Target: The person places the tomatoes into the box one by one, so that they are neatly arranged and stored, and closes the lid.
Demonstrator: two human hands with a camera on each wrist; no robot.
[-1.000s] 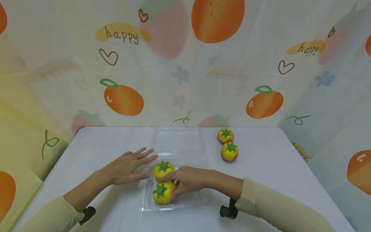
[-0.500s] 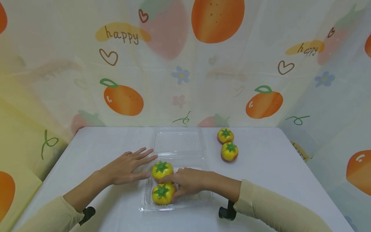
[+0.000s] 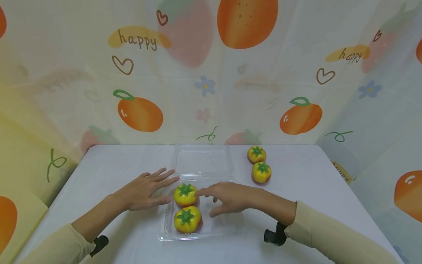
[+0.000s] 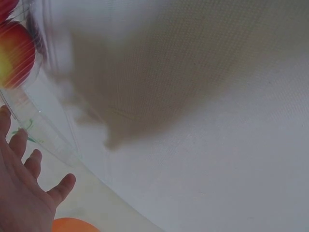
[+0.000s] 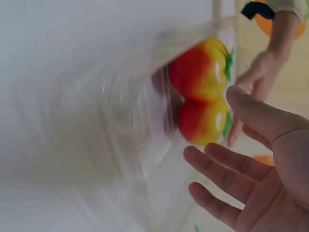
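Two yellow-and-red persimmon-like fruits with green star-shaped tops sit in the left part of a clear plastic clamshell box (image 3: 221, 231). The far fruit (image 3: 185, 195) touches the near fruit (image 3: 188, 220). My right hand (image 3: 227, 198) hovers over the box just right of them, fingers spread and holding nothing; the right wrist view shows a gap between fingertips and fruits. My left hand (image 3: 145, 190) lies flat with straight fingers beside the box's left edge. Whether its fingertips touch the plastic I cannot tell.
The box's lid (image 3: 202, 161) lies folded back toward the wall. Two more such fruits, a far one (image 3: 256, 154) and a nearer one (image 3: 262, 172), stand on the white table (image 3: 296, 198) right of the lid. A printed curtain (image 3: 211, 102) closes off the back.
My right hand has let go of the near fruit and drawn back up and to the right. The two fruits stay in the box. The left hand has not moved.
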